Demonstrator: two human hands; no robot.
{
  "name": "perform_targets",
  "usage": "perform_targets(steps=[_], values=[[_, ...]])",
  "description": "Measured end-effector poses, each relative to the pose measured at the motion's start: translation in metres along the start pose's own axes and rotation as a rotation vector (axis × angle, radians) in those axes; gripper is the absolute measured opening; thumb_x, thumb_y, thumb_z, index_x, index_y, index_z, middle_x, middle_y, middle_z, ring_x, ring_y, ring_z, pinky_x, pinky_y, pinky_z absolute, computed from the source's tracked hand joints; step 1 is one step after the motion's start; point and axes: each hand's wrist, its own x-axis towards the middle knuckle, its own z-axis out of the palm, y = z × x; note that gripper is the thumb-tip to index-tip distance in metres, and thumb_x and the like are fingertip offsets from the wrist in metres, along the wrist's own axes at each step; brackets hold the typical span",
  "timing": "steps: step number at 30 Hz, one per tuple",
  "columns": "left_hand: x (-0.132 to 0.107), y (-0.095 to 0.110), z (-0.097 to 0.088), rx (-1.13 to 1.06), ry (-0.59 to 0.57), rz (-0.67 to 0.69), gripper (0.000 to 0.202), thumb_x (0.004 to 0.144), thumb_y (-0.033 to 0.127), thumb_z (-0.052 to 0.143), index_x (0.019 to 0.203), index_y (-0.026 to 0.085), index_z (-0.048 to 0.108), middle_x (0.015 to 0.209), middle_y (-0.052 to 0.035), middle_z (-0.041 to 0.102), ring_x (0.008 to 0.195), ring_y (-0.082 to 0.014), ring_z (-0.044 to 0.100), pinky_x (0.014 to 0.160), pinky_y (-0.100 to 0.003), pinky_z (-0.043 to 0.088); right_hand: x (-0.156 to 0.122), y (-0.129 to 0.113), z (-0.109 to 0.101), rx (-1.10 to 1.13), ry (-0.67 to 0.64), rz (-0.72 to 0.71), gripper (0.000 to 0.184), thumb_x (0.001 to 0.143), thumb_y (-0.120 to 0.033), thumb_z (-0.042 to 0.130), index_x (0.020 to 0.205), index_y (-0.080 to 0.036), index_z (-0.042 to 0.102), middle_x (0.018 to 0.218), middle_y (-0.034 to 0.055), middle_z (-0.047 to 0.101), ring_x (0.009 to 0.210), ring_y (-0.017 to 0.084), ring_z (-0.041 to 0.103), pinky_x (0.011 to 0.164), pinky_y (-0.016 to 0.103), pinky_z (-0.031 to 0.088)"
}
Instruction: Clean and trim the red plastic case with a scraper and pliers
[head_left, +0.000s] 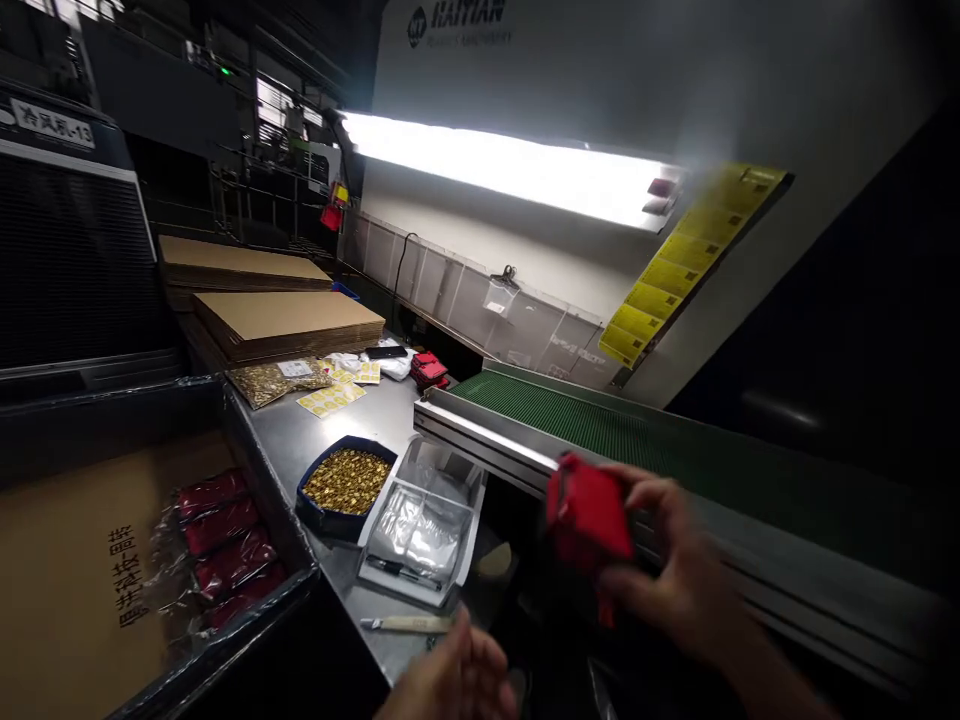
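Note:
A red block-like part (589,510), smeared by motion, is in my right hand (679,575), the thumb below it and the fingers over its right side. It is held just in front of the conveyor's metal edge. My left hand (461,675) is low in the view, its thumb raised and its fingers loosely bent, with nothing seen in it. Just beyond it on the metal table lies a pale-handled knife-like tool (409,624). Past that, a white tray (365,573) holds clear plastic bags (420,525). Beside the tray stands a blue container (315,515) of small brass-coloured pieces (349,478).
A green conveyor belt (555,410) runs along the right. At left, a dark-walled box (270,490) contains bagged dark red parts (232,555). Flat cardboard stacks (292,318), a sticker sheet (330,398) and red parts (429,369) lie farther back, under a bright lamp (510,165).

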Motion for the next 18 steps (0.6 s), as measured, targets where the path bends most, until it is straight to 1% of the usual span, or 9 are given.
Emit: perform_targets(steps=[2, 4, 6, 8, 10, 11, 13, 15, 18], values=[[-0.003, 0.012, -0.018, -0.185, 0.08, -0.055, 0.084, 0.077, 0.09, 0.046, 0.107, 0.014, 0.062, 0.098, -0.0143, 0.065, 0.085, -0.0222, 0.063, 0.071, -0.028, 0.049, -0.041, -0.02, 0.071, 0.17, -0.146, -0.088, 0.074, 0.06, -0.054, 0.081, 0.108, -0.018, 0.038, 0.144, 0.0111, 0.04, 0.13, 0.016, 0.052, 0.103, 0.022, 0.052], [-0.013, 0.023, -0.029, -0.326, 0.084, -0.092, 0.088, 0.084, 0.087, 0.037, 0.117, 0.009, 0.061, 0.107, -0.0182, 0.065, 0.091, -0.0243, 0.065, 0.08, -0.031, 0.05, -0.074, -0.027, 0.124, 0.285, -0.201, -0.161, 0.07, 0.064, -0.055, 0.078, 0.106, -0.018, 0.036, 0.144, 0.0106, 0.038, 0.131, 0.013, 0.052, 0.103, 0.017, 0.051], [-0.024, 0.032, -0.037, -0.387, 0.053, -0.122, 0.091, 0.085, 0.086, 0.035, 0.12, 0.006, 0.06, 0.109, -0.0201, 0.065, 0.091, -0.027, 0.065, 0.087, -0.035, 0.051, -0.096, -0.028, 0.156, 0.31, -0.193, -0.21, 0.069, 0.064, -0.051, 0.079, 0.107, -0.018, 0.036, 0.145, 0.0094, 0.036, 0.135, 0.01, 0.049, 0.107, 0.013, 0.049], [-0.032, 0.035, -0.048, -0.389, 0.105, -0.12, 0.089, 0.085, 0.085, 0.04, 0.121, 0.006, 0.061, 0.107, -0.0195, 0.066, 0.09, -0.0272, 0.066, 0.086, -0.036, 0.052, -0.106, -0.022, 0.17, 0.325, -0.274, -0.129, 0.08, 0.059, -0.054, 0.083, 0.116, -0.021, 0.038, 0.151, 0.0076, 0.03, 0.144, 0.011, 0.04, 0.117, 0.014, 0.043], [-0.036, 0.033, -0.063, -0.342, 0.211, -0.096, 0.086, 0.084, 0.082, 0.047, 0.121, 0.006, 0.062, 0.105, -0.0189, 0.067, 0.09, -0.0274, 0.066, 0.082, -0.034, 0.053, -0.106, -0.005, 0.176, 0.45, -0.375, 0.093, 0.09, 0.058, -0.066, 0.079, 0.127, -0.024, 0.04, 0.156, 0.0062, 0.025, 0.148, 0.014, 0.036, 0.124, 0.02, 0.039], [-0.037, 0.032, -0.071, -0.315, 0.259, -0.09, 0.086, 0.082, 0.082, 0.052, 0.12, 0.005, 0.063, 0.105, -0.0187, 0.067, 0.09, -0.0283, 0.067, 0.081, -0.034, 0.053, -0.104, 0.008, 0.178, 0.507, -0.375, 0.258, 0.091, 0.06, -0.072, 0.074, 0.13, -0.025, 0.041, 0.155, 0.0063, 0.029, 0.145, 0.015, 0.039, 0.123, 0.023, 0.041], [-0.039, 0.029, -0.084, -0.28, 0.301, -0.11, 0.092, 0.074, 0.085, 0.059, 0.118, 0.005, 0.063, 0.106, -0.0191, 0.067, 0.092, -0.0329, 0.067, 0.083, -0.038, 0.054, -0.095, 0.041, 0.188, 0.489, -0.2, 0.629, 0.088, 0.066, -0.079, 0.062, 0.13, -0.021, 0.044, 0.144, 0.0094, 0.044, 0.13, 0.019, 0.054, 0.113, 0.031, 0.051], [-0.039, 0.029, -0.094, -0.281, 0.325, -0.134, 0.095, 0.069, 0.086, 0.063, 0.118, 0.005, 0.063, 0.108, -0.0202, 0.067, 0.096, -0.0364, 0.067, 0.086, -0.042, 0.054, -0.084, 0.078, 0.204, 0.26, 0.008, 0.925, 0.1, 0.06, -0.085, 0.056, 0.128, -0.013, 0.047, 0.129, 0.0155, 0.055, 0.117, 0.026, 0.06, 0.107, 0.042, 0.053], [-0.043, 0.031, -0.101, -0.318, 0.31, -0.109, 0.09, 0.075, 0.083, 0.062, 0.121, 0.005, 0.061, 0.112, -0.0222, 0.066, 0.098, -0.0367, 0.067, 0.088, -0.042, 0.053, -0.068, 0.125, 0.231, 0.025, 0.075, 1.064, 0.105, 0.059, -0.078, 0.061, 0.131, -0.003, 0.047, 0.135, 0.025, 0.048, 0.137, 0.037, 0.042, 0.123, 0.05, 0.034]])
